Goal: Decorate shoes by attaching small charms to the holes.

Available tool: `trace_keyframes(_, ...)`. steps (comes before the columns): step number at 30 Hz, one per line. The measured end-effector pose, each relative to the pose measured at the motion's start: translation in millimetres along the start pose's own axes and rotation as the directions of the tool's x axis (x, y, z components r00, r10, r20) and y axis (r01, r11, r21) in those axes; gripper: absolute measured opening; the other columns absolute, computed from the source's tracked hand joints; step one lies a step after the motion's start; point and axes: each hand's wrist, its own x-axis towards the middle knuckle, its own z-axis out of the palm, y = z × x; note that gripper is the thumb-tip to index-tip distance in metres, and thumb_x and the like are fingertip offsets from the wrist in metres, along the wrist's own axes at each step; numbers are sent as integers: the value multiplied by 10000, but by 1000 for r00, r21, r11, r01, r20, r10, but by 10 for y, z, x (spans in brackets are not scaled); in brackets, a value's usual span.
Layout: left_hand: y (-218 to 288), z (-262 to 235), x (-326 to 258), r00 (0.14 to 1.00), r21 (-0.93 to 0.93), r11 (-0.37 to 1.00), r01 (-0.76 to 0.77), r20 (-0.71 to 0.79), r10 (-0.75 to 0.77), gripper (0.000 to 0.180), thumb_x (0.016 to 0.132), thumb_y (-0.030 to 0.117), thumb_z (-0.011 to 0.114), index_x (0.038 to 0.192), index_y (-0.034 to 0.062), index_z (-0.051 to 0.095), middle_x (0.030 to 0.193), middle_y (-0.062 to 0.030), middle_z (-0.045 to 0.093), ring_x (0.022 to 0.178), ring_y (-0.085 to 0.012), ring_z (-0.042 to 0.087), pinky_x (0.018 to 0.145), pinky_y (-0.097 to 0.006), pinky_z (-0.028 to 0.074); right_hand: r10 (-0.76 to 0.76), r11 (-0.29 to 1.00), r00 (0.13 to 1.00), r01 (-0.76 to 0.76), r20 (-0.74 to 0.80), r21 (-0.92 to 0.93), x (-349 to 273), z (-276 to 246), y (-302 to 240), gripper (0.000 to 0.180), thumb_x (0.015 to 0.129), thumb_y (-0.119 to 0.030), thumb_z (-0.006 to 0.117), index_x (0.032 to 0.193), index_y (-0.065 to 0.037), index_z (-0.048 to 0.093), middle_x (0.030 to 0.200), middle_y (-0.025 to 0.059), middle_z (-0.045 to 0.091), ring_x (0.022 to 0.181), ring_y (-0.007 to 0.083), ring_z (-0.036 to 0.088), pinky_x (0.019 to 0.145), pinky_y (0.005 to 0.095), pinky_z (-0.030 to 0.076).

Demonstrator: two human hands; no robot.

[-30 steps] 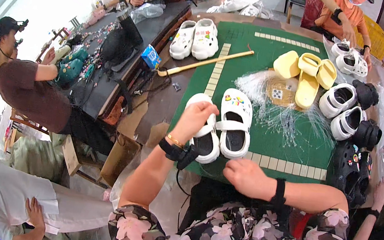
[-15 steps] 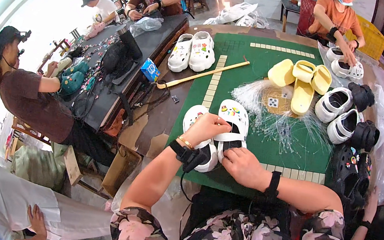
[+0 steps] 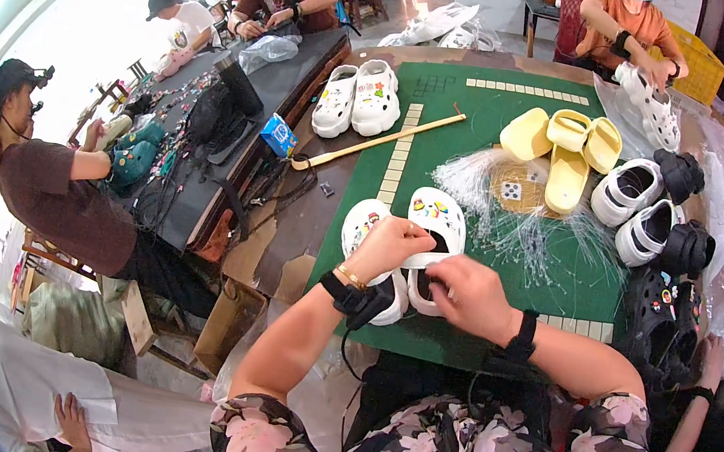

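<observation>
- "Where are the white clogs (image 3: 361, 218)?"
- "Side by side at the near edge of the green tabletop (image 3: 495, 105), left of its middle; both have bright charms (image 3: 438, 208) on the toes;"
- "And the hands?"
- "The left hand (image 3: 387, 247) reaches across them, thumb and fingertips pinched on the strap (image 3: 426, 260) of the right clog (image 3: 459, 232); the right hand (image 3: 476, 293) is half curled over that clog's heel (image 3: 421, 305), fingertips close together; whether it holds anything, I cannot tell;"
- "What else lies about?"
- "Yellow slides (image 3: 566, 187) toward the far edge, right of the middle, beside a spread of clear strands (image 3: 471, 181); a wooden stick (image 3: 381, 142) slants in from the left edge; black clogs (image 3: 646, 314) stand by the near right corner."
</observation>
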Motion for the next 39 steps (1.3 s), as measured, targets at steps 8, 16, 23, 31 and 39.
trace_keyframes(8,150,43,-123,993,191,978,-88,-58,101,248,833,247,654,911,28,740,645,-129,655,571,-161,614,561,-315,470,594,648,804,-457,-28,609,366,192,383,224,852,-141,631,1026,0,647,891,99,673,718,155,637,670,301,513)
trace_keyframes(16,-121,1,-210,849,181,869,-461,-196,491,118,916,139,520,918,21,513,684,-115,539,669,-246,603,586,-369,454,581,616,814,-437,-3,655,439,229,341,169,882,-152,608,864,12,644,731,20,634,653,61,541,594,247,453)
trace_keyframes(23,-9,2,-358,968,-375,913,-163,-240,74,264,993,217,386,803,54,471,651,14,395,562,-72,335,497,-257,286,503,738,864,-445,25,508,447,118,160,126,892,-111,605,906,6,649,792,8,658,709,65,573,645,246,483)
trace_keyframes(31,-79,57,-410,980,-578,805,-137,-195,28,259,1001,270,372,800,121,438,620,86,311,490,-19,231,434,-199,176,423,817,906,-388,14,427,472,105,100,138,882,-120,616,894,12,655,763,60,660,681,98,599,637,267,494)
trace_keyframes(39,-74,57,-371,900,-214,956,-203,-425,96,194,964,138,511,1010,18,656,696,17,477,581,-55,423,507,-231,348,404,840,914,-388,40,380,498,73,126,121,854,-108,612,878,4,654,761,87,653,663,140,612,611,293,491)
